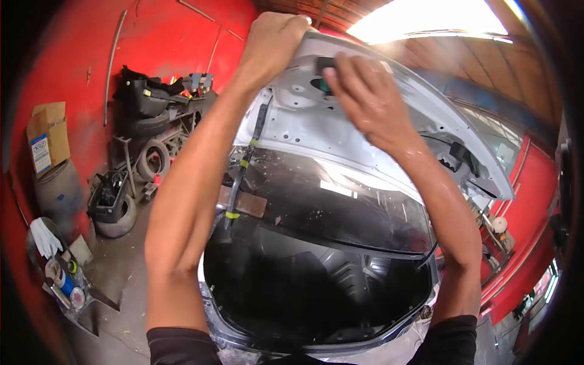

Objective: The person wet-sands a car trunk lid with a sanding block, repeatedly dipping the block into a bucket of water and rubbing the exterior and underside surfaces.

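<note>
A light grey car trunk lid point(359, 140) stands raised above the car. My left hand point(277, 45) is wrapped over its upper left edge, fingers mostly hidden behind the rim. My right hand point(374, 100) is up at the inner side of the lid, fingers stretched out and slightly blurred. Beside its fingertips are a dark rectangular piece point(325, 64) and an opening with some green in it; whether the hand touches them I cannot tell. Below lie the dark rear window point(328, 207) and the open trunk point(274, 292). A strut point(246, 164) with yellow-green tape runs along the left.
At the left, a cardboard box point(52, 137) sits on a drum point(61, 194). Tires point(152, 159) and a black crate point(109, 193) stand by a metal rack. A small stand point(79, 304) holds cans and a white glove point(45, 237). Red walls surround the car.
</note>
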Tool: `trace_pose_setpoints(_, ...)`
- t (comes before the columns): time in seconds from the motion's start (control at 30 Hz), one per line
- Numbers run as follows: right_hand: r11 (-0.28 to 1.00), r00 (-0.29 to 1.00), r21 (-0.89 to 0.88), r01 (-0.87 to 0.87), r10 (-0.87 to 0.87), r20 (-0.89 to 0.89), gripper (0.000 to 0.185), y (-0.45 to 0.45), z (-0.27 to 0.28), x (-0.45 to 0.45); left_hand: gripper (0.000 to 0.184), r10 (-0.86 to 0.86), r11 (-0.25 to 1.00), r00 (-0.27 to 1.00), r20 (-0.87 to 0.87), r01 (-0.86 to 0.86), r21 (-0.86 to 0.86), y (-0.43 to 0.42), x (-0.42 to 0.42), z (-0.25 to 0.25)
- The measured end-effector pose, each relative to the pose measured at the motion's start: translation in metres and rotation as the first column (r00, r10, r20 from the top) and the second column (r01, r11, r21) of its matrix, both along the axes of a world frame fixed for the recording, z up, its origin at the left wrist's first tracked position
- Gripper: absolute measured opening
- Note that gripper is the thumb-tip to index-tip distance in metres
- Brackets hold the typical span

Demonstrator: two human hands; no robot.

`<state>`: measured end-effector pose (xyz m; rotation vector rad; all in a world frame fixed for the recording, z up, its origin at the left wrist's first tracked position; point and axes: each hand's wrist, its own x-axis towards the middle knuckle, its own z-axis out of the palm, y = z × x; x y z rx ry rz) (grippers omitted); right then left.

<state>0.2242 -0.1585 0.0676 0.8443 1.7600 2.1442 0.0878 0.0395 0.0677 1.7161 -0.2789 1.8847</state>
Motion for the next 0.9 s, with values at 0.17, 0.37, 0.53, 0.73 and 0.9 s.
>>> trace_pose_setpoints(0.17, 1.000, 1.000, 0.002, -0.018, 0.018, -0.005, 0.052, -0.032, 0.000, 0.017, 0.043, -0.015, 0.998, 1.000, -0.019, 0.016, 0.068, 0.003, -0.007, -0.006)
trace_pose_setpoints(0.37, 0.998, 0.997, -0.042, -0.056, 0.058, 0.048, 0.047, 0.014, 0.002, -0.006, 0.044, 0.000, 1.000, 0.992, -0.130, -0.002, -0.019, 0.004, -0.006, -0.002)
trace_pose_setpoints(0.53, 0.996, 1.000, 0.087, -0.011, 0.011, 0.005, 0.050, -0.042, 0.000, 0.022, 0.042, 0.056, 0.996, 0.994, -0.094, -0.049, 0.073, 0.010, -0.015, -0.005)
trace_pose_setpoints(0.73, 0.998, 1.000, -0.058, -0.009, 0.011, 0.022, 0.048, -0.003, 0.001, -0.006, 0.045, -0.050, 0.998, 0.982, -0.185, 0.044, -0.036, 0.001, -0.014, -0.004)
trace_pose_setpoints(0.9, 0.999, 1.000, 0.037, -0.021, 0.020, 0.006, 0.040, -0.033, 0.003, 0.010, 0.045, 0.085, 0.994, 0.991, -0.102, -0.077, 0.084, 0.006, -0.016, -0.001)
